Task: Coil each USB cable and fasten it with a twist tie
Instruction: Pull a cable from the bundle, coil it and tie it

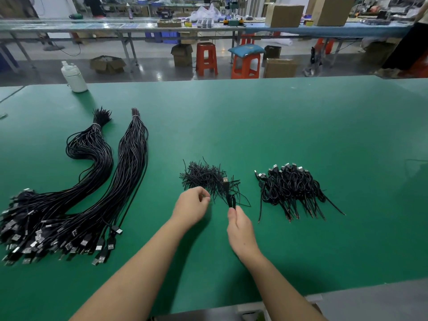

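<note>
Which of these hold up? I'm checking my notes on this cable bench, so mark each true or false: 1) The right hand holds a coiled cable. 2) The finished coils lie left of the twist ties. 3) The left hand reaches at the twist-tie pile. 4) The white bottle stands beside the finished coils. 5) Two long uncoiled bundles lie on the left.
1) True: the right hand pinches a coiled cable.
2) False: the finished coils lie right of the twist ties.
3) True: the left hand has its fingertips at the pile's near edge.
4) False: the white bottle stands at the table's far left.
5) True: the uncoiled bundles lie there.
</note>
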`<state>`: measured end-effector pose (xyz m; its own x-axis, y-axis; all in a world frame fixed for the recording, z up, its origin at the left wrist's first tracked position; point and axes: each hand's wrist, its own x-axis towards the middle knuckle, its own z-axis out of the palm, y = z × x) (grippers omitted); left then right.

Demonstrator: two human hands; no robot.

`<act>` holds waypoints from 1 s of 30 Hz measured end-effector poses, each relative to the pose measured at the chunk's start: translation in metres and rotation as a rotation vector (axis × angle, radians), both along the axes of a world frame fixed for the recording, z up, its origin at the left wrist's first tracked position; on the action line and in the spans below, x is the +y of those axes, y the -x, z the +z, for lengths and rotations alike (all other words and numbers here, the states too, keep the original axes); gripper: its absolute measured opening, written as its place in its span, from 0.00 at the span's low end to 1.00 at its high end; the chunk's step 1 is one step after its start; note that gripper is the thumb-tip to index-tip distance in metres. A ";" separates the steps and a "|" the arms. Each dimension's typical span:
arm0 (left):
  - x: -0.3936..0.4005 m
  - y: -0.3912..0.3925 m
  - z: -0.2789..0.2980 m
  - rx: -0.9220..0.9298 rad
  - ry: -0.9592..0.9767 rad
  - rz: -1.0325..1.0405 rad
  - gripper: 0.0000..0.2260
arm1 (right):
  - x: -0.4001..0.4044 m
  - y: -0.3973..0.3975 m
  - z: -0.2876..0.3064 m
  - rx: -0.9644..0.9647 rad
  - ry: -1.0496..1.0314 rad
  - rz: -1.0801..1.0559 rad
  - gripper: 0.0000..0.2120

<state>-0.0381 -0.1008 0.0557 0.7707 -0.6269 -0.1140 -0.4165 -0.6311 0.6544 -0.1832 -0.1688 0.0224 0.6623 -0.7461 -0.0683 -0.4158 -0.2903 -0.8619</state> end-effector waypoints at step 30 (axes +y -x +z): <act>0.023 0.039 -0.019 0.319 0.296 0.150 0.07 | -0.012 0.003 0.003 0.116 -0.134 0.307 0.13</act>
<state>-0.0766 -0.0781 0.0372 0.8108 -0.5526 -0.1929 -0.0835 -0.4354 0.8963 -0.1861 -0.1809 0.0252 0.8364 -0.4926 -0.2404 -0.4243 -0.3043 -0.8528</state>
